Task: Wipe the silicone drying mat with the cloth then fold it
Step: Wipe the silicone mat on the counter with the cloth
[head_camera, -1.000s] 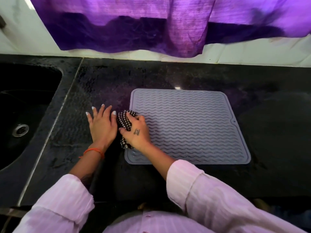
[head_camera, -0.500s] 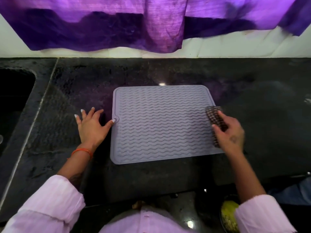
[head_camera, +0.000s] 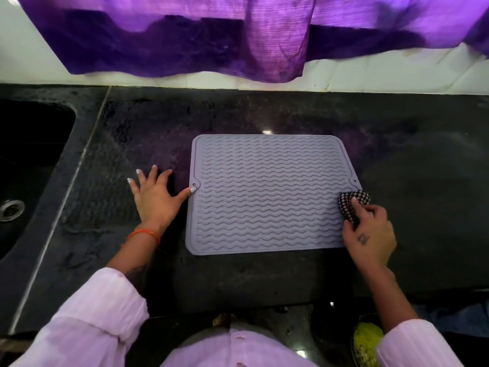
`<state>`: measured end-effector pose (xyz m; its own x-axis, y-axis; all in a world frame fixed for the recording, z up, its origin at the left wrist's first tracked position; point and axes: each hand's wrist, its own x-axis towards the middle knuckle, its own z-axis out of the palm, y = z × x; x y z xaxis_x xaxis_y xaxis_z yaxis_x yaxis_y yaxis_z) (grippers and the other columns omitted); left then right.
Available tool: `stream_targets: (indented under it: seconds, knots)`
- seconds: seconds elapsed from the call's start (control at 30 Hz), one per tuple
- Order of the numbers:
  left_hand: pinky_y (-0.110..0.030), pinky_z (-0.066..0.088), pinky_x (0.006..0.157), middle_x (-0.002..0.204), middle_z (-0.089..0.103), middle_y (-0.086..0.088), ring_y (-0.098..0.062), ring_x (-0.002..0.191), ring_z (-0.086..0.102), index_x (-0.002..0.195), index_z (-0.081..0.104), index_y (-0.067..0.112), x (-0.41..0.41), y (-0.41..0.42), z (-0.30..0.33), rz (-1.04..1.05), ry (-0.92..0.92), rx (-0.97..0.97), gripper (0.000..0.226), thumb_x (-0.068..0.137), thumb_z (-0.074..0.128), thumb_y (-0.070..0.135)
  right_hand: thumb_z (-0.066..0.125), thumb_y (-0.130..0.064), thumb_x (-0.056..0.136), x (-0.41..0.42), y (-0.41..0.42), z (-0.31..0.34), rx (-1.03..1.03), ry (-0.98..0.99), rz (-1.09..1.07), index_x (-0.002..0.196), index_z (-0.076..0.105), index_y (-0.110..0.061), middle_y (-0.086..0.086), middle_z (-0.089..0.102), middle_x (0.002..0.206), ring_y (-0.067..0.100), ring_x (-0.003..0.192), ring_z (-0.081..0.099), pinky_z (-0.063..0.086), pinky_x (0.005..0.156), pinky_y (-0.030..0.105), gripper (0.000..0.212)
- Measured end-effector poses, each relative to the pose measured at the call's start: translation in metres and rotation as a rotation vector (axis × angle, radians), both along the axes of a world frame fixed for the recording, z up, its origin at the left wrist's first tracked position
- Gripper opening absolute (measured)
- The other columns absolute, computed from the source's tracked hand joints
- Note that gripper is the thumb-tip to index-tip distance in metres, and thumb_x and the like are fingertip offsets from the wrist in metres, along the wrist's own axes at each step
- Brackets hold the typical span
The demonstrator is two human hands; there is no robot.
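mat [head_camera: 270, 194] flat on tabletop [head_camera: 264, 276] | left hand [head_camera: 154, 197] fingers spread, thumb tip on mat's near-left edge | right hand [head_camera: 369, 229] fingers bunch cloth [head_camera: 353, 203] at right edge | risk — light thumb hold, mat could skid or buckle mid-wipe

**Stone, silicone and cloth**

The tabletop [head_camera: 264, 112] is dark polished stone, speckled and faintly glossy, with a small glint of light near the mat's far edge. The mat [head_camera: 270, 194] looks like soft matt silicone in pale grey-lilac, ribbed all over with raised wavy lines (its border is smooth). The cloth [head_camera: 353, 201] is woven fabric in a fine black-and-white check. The curtain [head_camera: 238, 35] is purple textile with a slubbed, slightly shiny weave. The sink [head_camera: 34, 154] is dark, its drain [head_camera: 10, 209] bright metal.
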<state>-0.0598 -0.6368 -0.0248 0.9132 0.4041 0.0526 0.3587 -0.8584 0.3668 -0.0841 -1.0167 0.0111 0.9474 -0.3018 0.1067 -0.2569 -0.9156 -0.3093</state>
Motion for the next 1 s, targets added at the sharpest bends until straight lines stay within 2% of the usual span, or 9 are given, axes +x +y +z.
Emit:
stream_targets:
  seconds: [0.23, 0.4, 0.53, 0.8, 1.0]
  knots:
    - [-0.049, -0.008, 0.115, 0.152, 0.029, -0.014, -0.036, 0.144, 0.006, 0.137, 0.047, 0.017, 0.002, -0.003, 0.000, 0.002, 0.010, -0.021, 0.081, 0.074, 0.059, 0.067, 0.066, -0.029, 0.081, -0.017, 0.079, -0.001, 0.083, 0.031, 0.184, 0.132, 0.053, -0.019, 0.013, 0.046, 0.118, 0.029, 0.101, 0.051, 0.042, 0.085, 0.034, 0.054]
    - [-0.048, -0.008, 0.115, 0.153, 0.026, -0.013, -0.035, 0.145, 0.004, 0.140, 0.042, 0.017, -0.002, 0.007, -0.001, 0.041, 0.020, -0.023, 0.087, 0.073, 0.058, 0.070, 0.071, -0.030, 0.075, -0.023, 0.136, -0.006, 0.169, 0.002, 0.366, 0.128, 0.058, -0.017, 0.014, 0.050, 0.111, 0.030, 0.094, 0.056, 0.048, 0.080, 0.038, 0.056]
    - [-0.048, -0.009, 0.115, 0.154, 0.025, -0.013, -0.035, 0.145, 0.003, 0.143, 0.037, 0.017, 0.002, 0.001, -0.002, 0.031, 0.030, -0.020, 0.092, 0.071, 0.057, 0.072, 0.065, -0.037, 0.080, -0.032, 0.170, -0.006, 0.222, 0.060, 0.459, 0.135, 0.050, -0.024, 0.008, 0.045, 0.119, 0.024, 0.101, 0.053, 0.046, 0.087, 0.035, 0.059]
    - [-0.049, -0.013, 0.114, 0.156, 0.018, -0.012, -0.035, 0.145, -0.004, 0.145, 0.032, 0.020, 0.006, 0.010, 0.001, 0.030, 0.115, 0.022, 0.102, 0.065, 0.055, 0.079, 0.071, -0.033, 0.071, -0.042, 0.239, -0.007, 0.286, 0.001, 0.567, 0.126, 0.057, -0.021, 0.009, 0.049, 0.111, 0.028, 0.093, 0.058, 0.049, 0.081, 0.034, 0.058]
    - [-0.050, -0.015, 0.113, 0.157, 0.013, -0.012, -0.035, 0.144, -0.008, 0.147, 0.028, 0.021, 0.010, 0.012, 0.006, 0.014, 0.172, 0.048, 0.106, 0.063, 0.052, 0.081, 0.062, -0.034, 0.082, -0.040, 0.253, -0.004, 0.411, 0.158, 0.616, 0.137, 0.044, -0.027, 0.004, 0.038, 0.126, 0.024, 0.111, 0.048, 0.038, 0.094, 0.032, 0.058]
